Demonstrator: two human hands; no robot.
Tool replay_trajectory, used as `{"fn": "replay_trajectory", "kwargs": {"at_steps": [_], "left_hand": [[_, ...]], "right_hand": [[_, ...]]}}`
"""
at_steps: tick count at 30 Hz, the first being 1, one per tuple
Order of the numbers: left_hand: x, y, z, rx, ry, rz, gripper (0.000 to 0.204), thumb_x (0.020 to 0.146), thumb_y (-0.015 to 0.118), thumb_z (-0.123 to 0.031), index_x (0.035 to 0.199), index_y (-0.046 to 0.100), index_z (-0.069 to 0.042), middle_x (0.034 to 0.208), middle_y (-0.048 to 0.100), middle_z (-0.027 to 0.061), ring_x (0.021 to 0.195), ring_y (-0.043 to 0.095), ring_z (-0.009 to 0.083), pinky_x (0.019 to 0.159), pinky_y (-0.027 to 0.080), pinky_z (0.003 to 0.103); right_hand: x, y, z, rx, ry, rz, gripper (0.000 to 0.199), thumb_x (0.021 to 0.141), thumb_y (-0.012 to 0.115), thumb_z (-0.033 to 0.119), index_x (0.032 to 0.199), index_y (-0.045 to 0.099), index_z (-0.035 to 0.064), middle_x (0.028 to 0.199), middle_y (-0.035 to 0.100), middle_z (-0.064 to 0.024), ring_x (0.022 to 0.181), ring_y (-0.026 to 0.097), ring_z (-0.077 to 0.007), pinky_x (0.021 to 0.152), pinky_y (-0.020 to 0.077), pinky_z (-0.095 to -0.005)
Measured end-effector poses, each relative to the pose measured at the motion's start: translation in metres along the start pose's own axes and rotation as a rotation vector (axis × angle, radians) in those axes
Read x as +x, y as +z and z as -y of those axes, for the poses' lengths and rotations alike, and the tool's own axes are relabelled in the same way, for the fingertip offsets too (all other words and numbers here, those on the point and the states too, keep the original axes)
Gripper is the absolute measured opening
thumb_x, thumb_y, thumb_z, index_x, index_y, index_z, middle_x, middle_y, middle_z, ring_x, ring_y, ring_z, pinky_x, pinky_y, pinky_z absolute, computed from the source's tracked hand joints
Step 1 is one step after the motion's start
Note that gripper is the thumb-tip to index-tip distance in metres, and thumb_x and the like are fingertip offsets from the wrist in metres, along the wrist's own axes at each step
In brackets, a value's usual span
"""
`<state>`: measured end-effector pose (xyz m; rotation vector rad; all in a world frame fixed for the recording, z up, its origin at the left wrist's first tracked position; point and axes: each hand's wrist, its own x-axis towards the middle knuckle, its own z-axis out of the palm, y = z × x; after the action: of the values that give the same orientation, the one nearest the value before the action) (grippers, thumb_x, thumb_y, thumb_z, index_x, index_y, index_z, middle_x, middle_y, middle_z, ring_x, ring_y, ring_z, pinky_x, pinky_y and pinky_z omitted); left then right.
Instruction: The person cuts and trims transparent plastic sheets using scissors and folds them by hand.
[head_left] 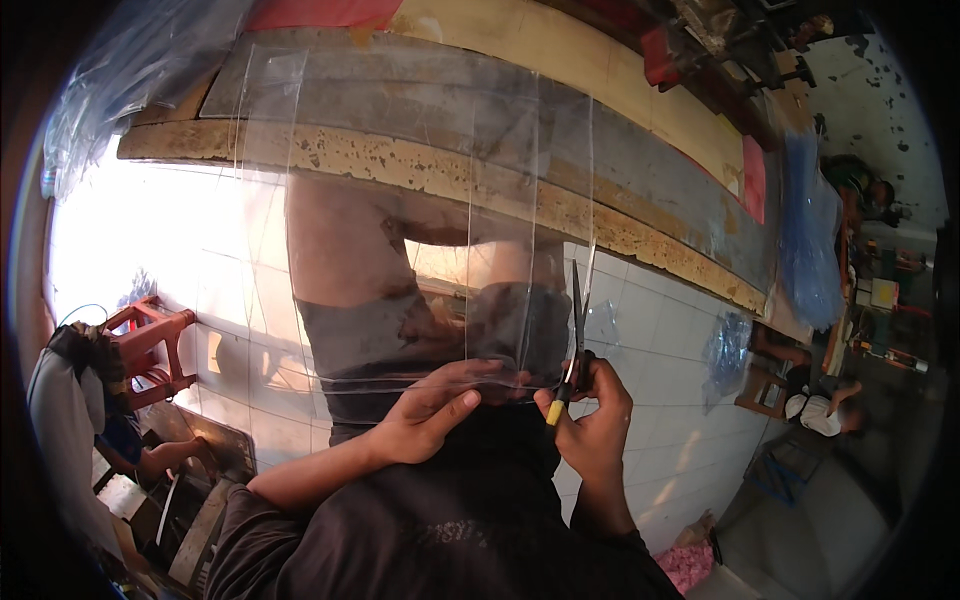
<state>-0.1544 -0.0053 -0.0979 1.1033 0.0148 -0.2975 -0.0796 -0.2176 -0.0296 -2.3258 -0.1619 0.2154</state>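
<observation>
A large sheet of clear plastic film [505,150] hangs from the bench in front of me down to my lap, with long fold lines running through it. My left hand [435,408] holds its near edge, thumb on top and fingers behind the film. In my right hand [592,412] is a pair of scissors [579,335] with black and yellow handles. Their blades point away from me and stand apart at the film's right edge. Whether they touch the film I cannot tell. My legs show through the plastic.
The worn grey bench [400,85] with its pitted edge crosses ahead. Blue-tinted plastic [808,230] hangs at its right end. On the left stands a red plastic stool [160,350] on the white tiled floor [650,330]. Other people sit at far right, one on a wooden stool [762,390].
</observation>
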Motion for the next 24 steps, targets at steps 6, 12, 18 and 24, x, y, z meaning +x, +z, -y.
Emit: {"fn": "replay_trajectory", "kwargs": {"at_steps": [6,12,18,24], "left_hand": [[0.004,-0.004,-0.005,0.204,0.154,0.035,0.03,0.107,0.05,-0.011,0.128,0.063,0.006,0.145,0.054,0.019,0.135,0.052,0.0305,0.111,0.04,0.039],[0.006,-0.003,-0.006,0.225,0.163,0.055,0.032,0.107,0.049,-0.011,0.132,0.059,0.007,0.142,0.056,0.0191,0.133,0.055,0.03,0.11,0.043,0.037],[0.006,-0.003,-0.004,0.231,0.143,0.051,0.032,0.107,0.05,-0.01,0.133,0.057,0.007,0.143,0.056,0.0188,0.13,0.057,0.029,0.108,0.045,0.037],[0.006,-0.002,-0.004,0.262,0.142,0.045,0.031,0.107,0.05,-0.01,0.133,0.057,0.006,0.142,0.058,0.0177,0.128,0.059,0.0289,0.105,0.047,0.037]], "right_hand": [[-0.001,-0.002,0.006,-0.043,0.035,0.003,0.039,0.076,0.09,0.023,0.099,0.065,0.002,0.085,0.066,-0.0052,0.074,0.065,-0.0151,0.068,0.0519,-0.0282],[0.003,-0.001,0.007,-0.025,0.031,-0.036,0.037,0.076,0.09,0.022,0.094,0.064,0.003,0.079,0.065,-0.0034,0.069,0.063,-0.0128,0.064,0.05,-0.0262],[0.002,-0.001,0.006,-0.044,0.021,-0.064,0.041,0.073,0.093,0.024,0.095,0.064,0.0031,0.075,0.062,-0.0019,0.064,0.059,-0.0111,0.06,0.0477,-0.0252],[0.001,-0.003,0.009,-0.073,0.027,-0.073,0.043,0.072,0.093,0.026,0.094,0.065,0.0031,0.073,0.061,-0.0015,0.062,0.058,-0.011,0.058,0.0471,-0.0251]]}}
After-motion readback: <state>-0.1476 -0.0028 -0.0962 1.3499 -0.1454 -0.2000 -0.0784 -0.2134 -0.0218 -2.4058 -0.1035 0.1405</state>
